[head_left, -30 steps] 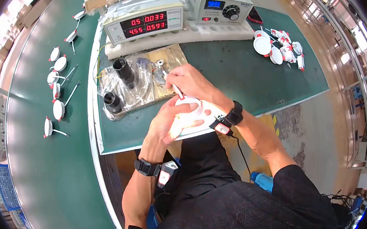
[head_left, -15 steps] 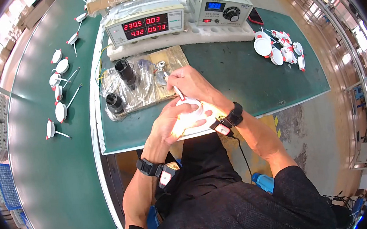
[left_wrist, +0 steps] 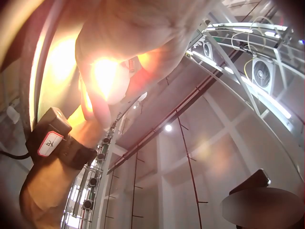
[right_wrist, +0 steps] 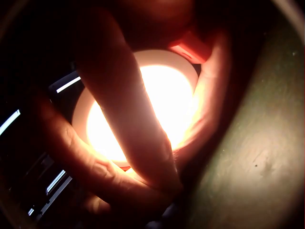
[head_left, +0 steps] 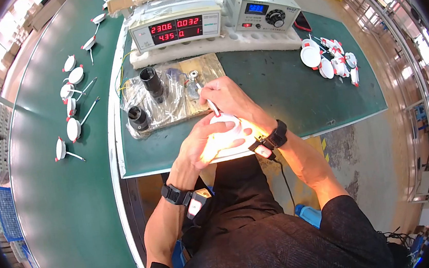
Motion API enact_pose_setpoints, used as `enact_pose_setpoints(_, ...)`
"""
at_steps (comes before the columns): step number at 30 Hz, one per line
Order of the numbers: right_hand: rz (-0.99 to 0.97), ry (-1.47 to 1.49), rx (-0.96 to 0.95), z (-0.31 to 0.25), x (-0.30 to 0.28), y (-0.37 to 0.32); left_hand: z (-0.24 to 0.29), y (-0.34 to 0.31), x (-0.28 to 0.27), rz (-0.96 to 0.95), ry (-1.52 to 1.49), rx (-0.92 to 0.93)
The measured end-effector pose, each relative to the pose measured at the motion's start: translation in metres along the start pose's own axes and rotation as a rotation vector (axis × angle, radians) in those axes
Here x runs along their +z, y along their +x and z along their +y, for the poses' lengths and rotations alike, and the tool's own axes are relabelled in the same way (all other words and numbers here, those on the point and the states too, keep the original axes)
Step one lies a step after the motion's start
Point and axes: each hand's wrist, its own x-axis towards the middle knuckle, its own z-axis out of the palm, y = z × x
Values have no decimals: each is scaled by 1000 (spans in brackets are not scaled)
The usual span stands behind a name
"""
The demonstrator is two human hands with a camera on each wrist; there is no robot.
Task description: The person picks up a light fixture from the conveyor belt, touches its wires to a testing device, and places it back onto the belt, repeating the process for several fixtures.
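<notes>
A round white downlight [head_left: 225, 119] glows bright at the near edge of the green mat. My left hand [head_left: 202, 141] grips it from the left, fingers curled over its lit face. The right wrist view shows the lit lamp disc [right_wrist: 167, 95] with fingers [right_wrist: 128, 119] across it and a red spring clip [right_wrist: 193, 47] at its rim. My right hand [head_left: 227, 96] is just beyond the lamp and pinches a thin white lead [head_left: 212, 106]. It holds the lead's far end by a metal terminal [head_left: 194, 75] on the test board. In the left wrist view, lamp glow [left_wrist: 105, 74] shines through a hand against the ceiling.
A meter with red digits [head_left: 176, 29] and a grey supply with a blue display [head_left: 259, 11] stand at the back. Two black sockets [head_left: 152, 83] [head_left: 137, 118] sit on the plastic-wrapped board. More downlights lie piled at the right [head_left: 328, 58] and spread over the left bench [head_left: 71, 91].
The meter's top reading rose from 0.5 to about 230, and the lamp's glow grew warmer and stronger. Both hands stayed almost where they were.
</notes>
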Motion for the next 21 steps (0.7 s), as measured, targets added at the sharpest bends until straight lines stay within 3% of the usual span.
enact_pose_setpoints(21, 26, -47, -26, 13, 1, 7, -3, 3, -1, -39, -13, 10)
